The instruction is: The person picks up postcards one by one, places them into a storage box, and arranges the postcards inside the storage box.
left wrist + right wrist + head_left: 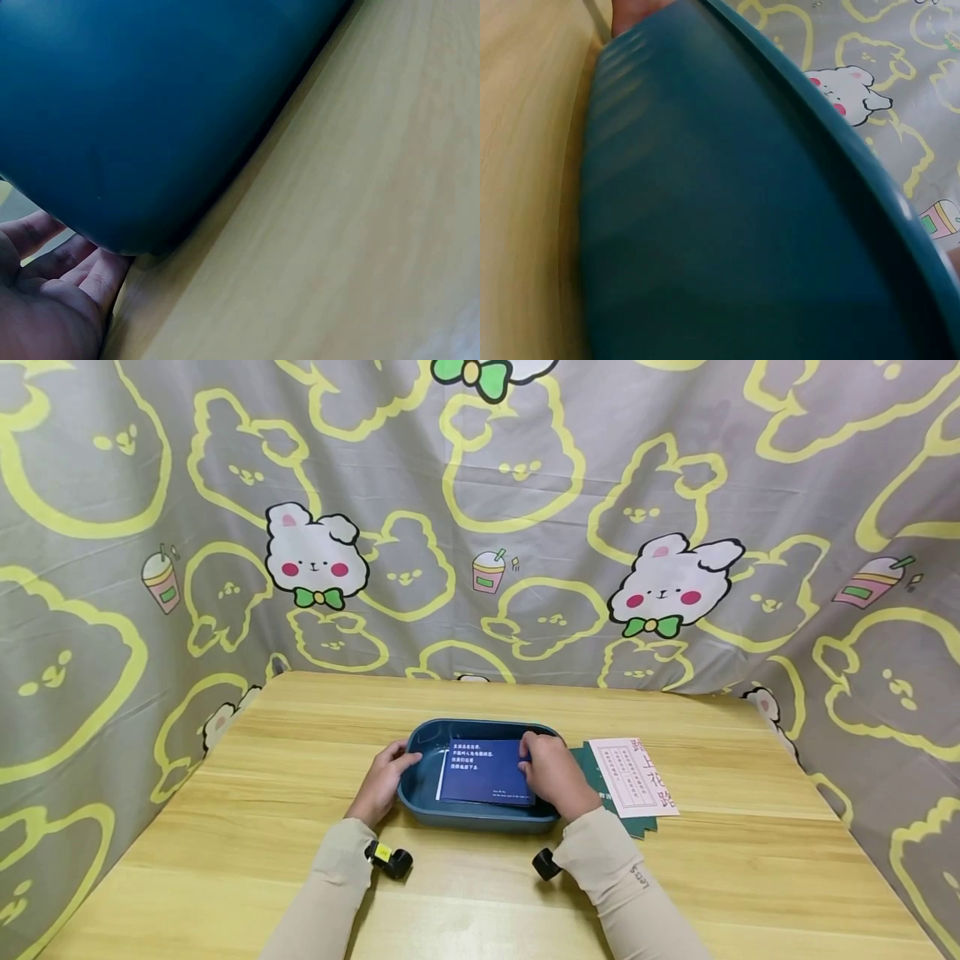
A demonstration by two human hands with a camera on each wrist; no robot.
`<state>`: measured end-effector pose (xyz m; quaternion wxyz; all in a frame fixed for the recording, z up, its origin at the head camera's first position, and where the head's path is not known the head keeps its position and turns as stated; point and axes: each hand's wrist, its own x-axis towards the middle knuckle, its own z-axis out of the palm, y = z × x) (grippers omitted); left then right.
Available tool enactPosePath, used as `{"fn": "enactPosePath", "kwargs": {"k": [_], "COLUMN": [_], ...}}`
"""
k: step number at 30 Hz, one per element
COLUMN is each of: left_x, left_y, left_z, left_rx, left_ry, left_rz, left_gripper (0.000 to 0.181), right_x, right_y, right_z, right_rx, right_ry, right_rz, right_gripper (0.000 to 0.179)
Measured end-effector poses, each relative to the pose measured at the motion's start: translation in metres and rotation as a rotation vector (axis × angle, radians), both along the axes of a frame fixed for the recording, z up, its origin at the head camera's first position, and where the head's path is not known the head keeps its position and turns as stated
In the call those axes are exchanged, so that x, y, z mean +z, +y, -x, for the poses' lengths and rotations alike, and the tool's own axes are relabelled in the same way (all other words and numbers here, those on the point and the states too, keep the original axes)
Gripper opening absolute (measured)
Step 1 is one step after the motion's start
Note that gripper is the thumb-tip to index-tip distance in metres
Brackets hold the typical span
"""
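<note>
A dark teal oval basin stands on the table. At its left end my left hand holds the rim, thumb over the edge; in the left wrist view its fingers touch the outer wall. My right hand reaches over the right end and pinches a blue card printed with white text. That card lies tilted within the basin, with a white edge showing beneath its left side. The basin wall fills most of the right wrist view and hides the right fingers.
Right of the basin, a pale pink card with red print overlaps dark green cards on the wooden table. A patterned curtain hangs behind and at both sides. Small black wrist cameras sit at both cuffs.
</note>
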<state>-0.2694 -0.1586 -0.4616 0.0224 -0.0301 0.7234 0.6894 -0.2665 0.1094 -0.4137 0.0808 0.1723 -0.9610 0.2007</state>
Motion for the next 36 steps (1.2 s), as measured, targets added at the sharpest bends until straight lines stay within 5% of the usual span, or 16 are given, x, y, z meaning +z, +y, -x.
{"fn": "enactPosePath", "kwargs": {"k": [26, 36], "left_x": [0.0000, -0.0022], "left_y": [0.0005, 0.0016], "left_z": [-0.0010, 0.0007], "left_rx": [0.001, 0.013], "left_ry": [0.020, 0.011], "left_rz": [-0.006, -0.012], "left_gripper": [0.037, 0.035], "right_x": [-0.0007, -0.0018], "right_y": [-0.0034, -0.0094], "right_z": [-0.0024, -0.0034], "right_rx": [0.060, 0.004], "right_ry": [-0.062, -0.188], "right_rz": [-0.193, -0.315], "right_gripper": [0.011, 0.028]}}
